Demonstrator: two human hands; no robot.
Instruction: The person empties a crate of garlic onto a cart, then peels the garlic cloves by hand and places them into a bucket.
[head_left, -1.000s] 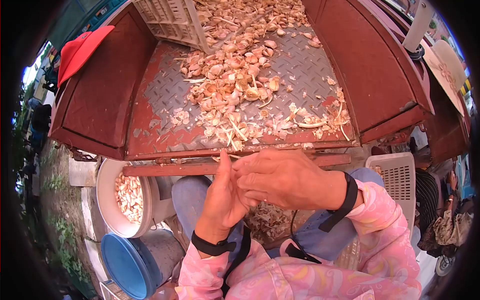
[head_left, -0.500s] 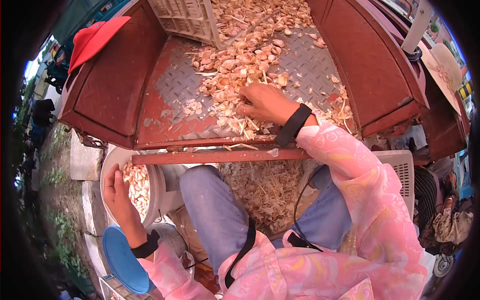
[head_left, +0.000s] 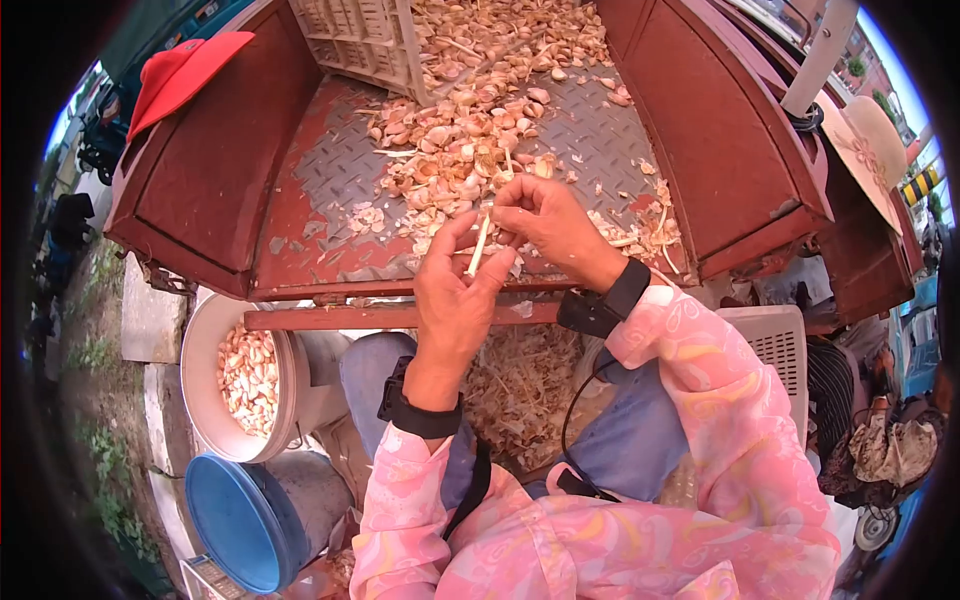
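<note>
Over the near edge of the cart bed my left hand (head_left: 452, 300) and my right hand (head_left: 562, 232) meet. Between their fingers is a pale, dry garlic stem (head_left: 481, 243), slanting down towards the left palm. Fingers of both hands are pinched around it; whether a clove is attached is hidden. Just beyond them a heap of loose garlic cloves (head_left: 455, 140) with papery skins spreads over the metal bed (head_left: 350, 130). Down to the left, a white bucket (head_left: 210, 400) on its side or tilted holds peeled-looking cloves (head_left: 248, 380).
A plastic crate (head_left: 360, 45) leans on the heap. Red side panels (head_left: 195, 165) flank the bed. A blue-lidded bucket (head_left: 235, 525) stands at lower left. Skins (head_left: 520, 395) lie between my knees, and a white basket (head_left: 775, 345) is at right. Hats hang on both sides.
My left hand has moved from beside the white bucket up to the right hand. My right hand has lifted off the heap with a garlic stem, which both hands now pinch.
</note>
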